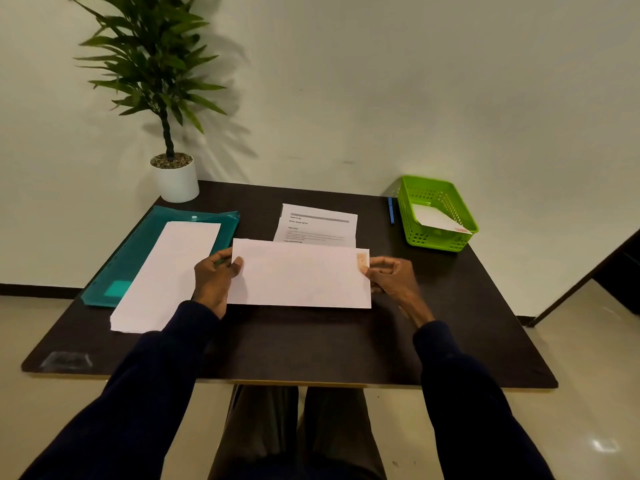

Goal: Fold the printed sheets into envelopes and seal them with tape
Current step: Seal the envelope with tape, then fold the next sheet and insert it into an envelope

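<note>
A white envelope with a small stamp at its top right corner is held up over the middle of the dark table. My left hand grips its left edge, thumb on the front. My right hand pinches its right edge just under the stamp. Behind the envelope lies a folded printed sheet, partly hidden by it. A stack of blank white envelopes or sheets lies to the left, partly on a teal plastic folder.
A green basket at the back right holds one white envelope. A blue pen lies beside it. A potted plant stands at the back left corner. Something clear and flat, perhaps tape, sits at the table's front left corner.
</note>
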